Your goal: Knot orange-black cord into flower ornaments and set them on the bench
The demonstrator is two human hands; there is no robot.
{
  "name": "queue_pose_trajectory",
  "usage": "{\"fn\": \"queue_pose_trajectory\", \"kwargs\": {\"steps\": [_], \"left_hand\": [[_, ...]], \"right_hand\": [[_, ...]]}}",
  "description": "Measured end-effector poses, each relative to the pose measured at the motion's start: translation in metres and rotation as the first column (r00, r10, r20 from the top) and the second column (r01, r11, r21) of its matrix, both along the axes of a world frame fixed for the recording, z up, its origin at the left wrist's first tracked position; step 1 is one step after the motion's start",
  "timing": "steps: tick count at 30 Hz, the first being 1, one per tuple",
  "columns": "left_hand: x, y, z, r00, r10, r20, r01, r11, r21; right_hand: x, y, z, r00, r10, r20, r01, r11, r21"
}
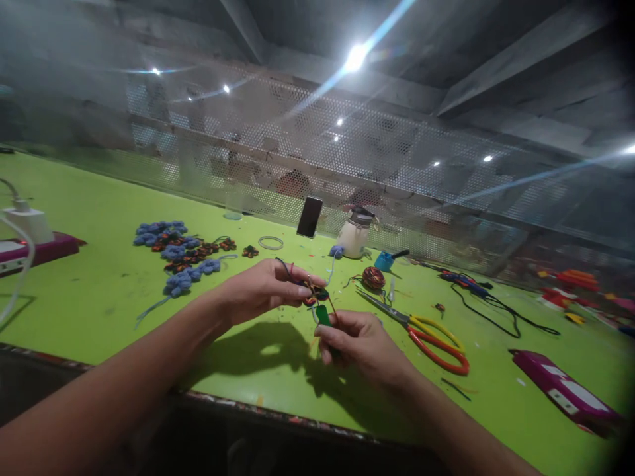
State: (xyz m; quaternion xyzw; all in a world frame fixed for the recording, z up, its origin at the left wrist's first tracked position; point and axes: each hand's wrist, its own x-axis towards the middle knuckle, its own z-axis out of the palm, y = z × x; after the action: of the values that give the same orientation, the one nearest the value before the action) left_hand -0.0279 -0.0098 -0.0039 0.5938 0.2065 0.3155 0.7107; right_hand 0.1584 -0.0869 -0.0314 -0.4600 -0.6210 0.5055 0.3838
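Above the front of the green table (99, 291), my left hand (262, 287) pinches a small dark, orange-flecked yarn piece (315, 293), with thin strands trailing from it. My right hand (360, 344) is closed round a green-handled hook tool (323, 315) whose tip points up into that piece. Both hands hover just above the table, almost touching each other.
Scissors (426, 334) with red and yellow handles lie right of my hands. A pile of blue and dark crocheted flowers (176, 254) is at the left. A yarn spool (373, 277), white jar (354, 235), propped phone (309, 217), cables and a magenta case (565, 390) also lie about.
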Motion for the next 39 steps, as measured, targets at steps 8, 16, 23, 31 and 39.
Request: {"fn": "queue_pose_trajectory", "kwargs": {"steps": [8,16,23,31,39], "left_hand": [[-0.001,-0.003,0.003,0.997,-0.066,-0.030,0.065,0.998,-0.023],[-0.001,-0.009,0.005,0.990,-0.073,-0.117,0.084,0.992,0.098],[-0.001,-0.011,0.007,0.982,-0.156,-0.106,0.161,0.986,0.044],[0.001,-0.010,0.005,0.969,-0.216,-0.119,0.217,0.976,-0.006],[0.005,-0.010,-0.001,0.957,-0.265,-0.121,0.243,0.955,-0.169]], "right_hand": [[0.024,-0.005,0.015,0.908,-0.013,0.419,-0.125,0.945,0.301],[0.036,-0.015,0.029,0.814,-0.095,0.573,-0.195,0.885,0.423],[0.044,-0.024,0.044,0.729,-0.165,0.664,-0.247,0.842,0.480],[0.044,-0.030,0.068,0.616,-0.025,0.787,-0.324,0.903,0.282],[0.048,-0.024,0.074,0.524,0.008,0.852,-0.423,0.871,0.252]]}}
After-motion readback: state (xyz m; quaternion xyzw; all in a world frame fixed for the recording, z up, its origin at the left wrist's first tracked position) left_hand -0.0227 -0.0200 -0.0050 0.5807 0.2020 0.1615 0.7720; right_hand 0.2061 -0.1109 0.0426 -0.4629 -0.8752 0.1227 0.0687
